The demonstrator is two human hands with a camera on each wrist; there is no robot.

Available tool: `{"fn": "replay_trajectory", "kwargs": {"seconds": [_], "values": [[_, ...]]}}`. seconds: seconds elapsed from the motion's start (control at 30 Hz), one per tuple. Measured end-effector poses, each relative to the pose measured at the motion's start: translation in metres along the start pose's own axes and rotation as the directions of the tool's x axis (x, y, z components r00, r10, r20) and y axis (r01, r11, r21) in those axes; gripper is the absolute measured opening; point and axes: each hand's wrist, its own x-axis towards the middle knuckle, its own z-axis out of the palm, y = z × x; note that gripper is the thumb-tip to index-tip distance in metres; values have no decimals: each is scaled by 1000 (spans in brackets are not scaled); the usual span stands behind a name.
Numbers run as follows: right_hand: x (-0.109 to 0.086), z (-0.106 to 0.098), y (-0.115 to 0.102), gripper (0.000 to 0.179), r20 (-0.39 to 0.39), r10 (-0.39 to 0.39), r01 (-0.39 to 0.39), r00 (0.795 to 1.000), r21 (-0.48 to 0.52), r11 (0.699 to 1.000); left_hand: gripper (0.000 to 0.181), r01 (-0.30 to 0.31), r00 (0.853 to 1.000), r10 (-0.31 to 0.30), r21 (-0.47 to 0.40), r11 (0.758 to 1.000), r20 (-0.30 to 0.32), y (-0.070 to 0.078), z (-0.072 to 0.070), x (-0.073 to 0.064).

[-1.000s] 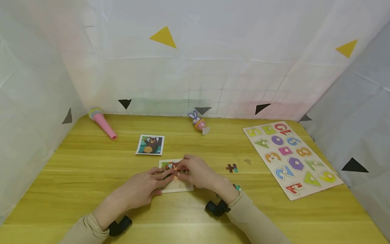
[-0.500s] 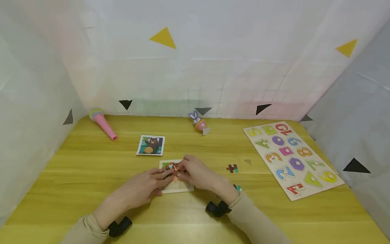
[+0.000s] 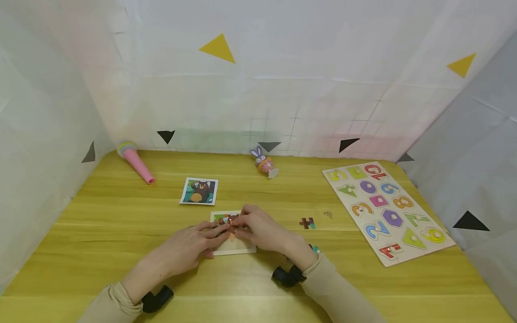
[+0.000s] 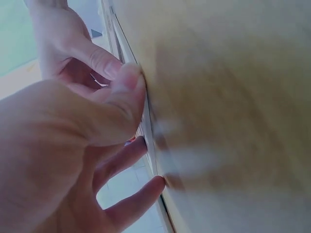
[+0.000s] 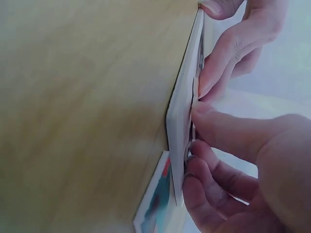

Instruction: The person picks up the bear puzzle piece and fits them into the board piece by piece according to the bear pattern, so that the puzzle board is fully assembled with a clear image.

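- Little has changed over the last second: the right hand (image 3: 260,229) seems to reach slightly further over the head of the bear picture (image 3: 232,237), while the left hand (image 3: 190,249) has stayed put.
- To judge by that, small fitting work is still going on.
- The right grip pinches a puzzle piece (image 5: 194,131) at the picture, mostly hidden by thumb and fingers.
- The left grip is unclenched: straight fingers touch the picture, thumb by the near edge of the puzzle board (image 3: 236,249).
- The board lies on the worktop (image 3: 226,287) in front of the person, beneath both hands.
- One loose piece (image 3: 304,223) lies right of it; a second piece (image 3: 316,249) is partly hidden by the right wrist. Neither has been placed.
- The bear card (image 3: 198,193) lies just beyond the board.
- Further out are a pink toy microphone (image 3: 138,166), a rabbit toy (image 3: 264,164) and a number board (image 3: 408,254).
- Pale cloth walls (image 3: 282,49) with yellow and dark triangles surround the wood-grain worktop.
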Motion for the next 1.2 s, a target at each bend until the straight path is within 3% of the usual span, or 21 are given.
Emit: {"fn": "replay_trajectory", "kwargs": {"seconds": [0.17, 0.37, 0.5, 0.67, 0.77, 0.9, 1.2], "values": [[2, -1, -3, 18, -3, -52, 52, 999, -17, 999, 53, -4, 1000, 4, 21, 1000, 7, 1, 0, 0], [0, -1, -5, 23, -14, -70, 70, 997, -11, 997, 53, -29, 1000, 29, 71, 997, -5, 1, 0, 0], [-1, 1, -5, 29, -11, -75, 75, 997, -31, 997, 54, -21, 1000, 21, 66, 998, 1, 3, 0, 0], [-1, 1, -4, 23, 7, -74, 74, 997, -45, 996, 53, -43, 999, 44, 64, 997, -21, 3, 0, 4], [1, 0, -5, 24, 18, -52, 52, 998, -5, 999, 51, -54, 998, 56, 70, 996, -27, 1, 0, 5], [2, 0, -5, 27, 13, 5, -6, 1000, 59, 998, 51, -44, 999, 45, 54, 998, -14, 0, -1, 3], [1, 1, -7, 21, -23, 34, -33, 999, 50, 998, 51, -17, 1000, 19, -80, 997, 22, -1, -2, 7]]}}
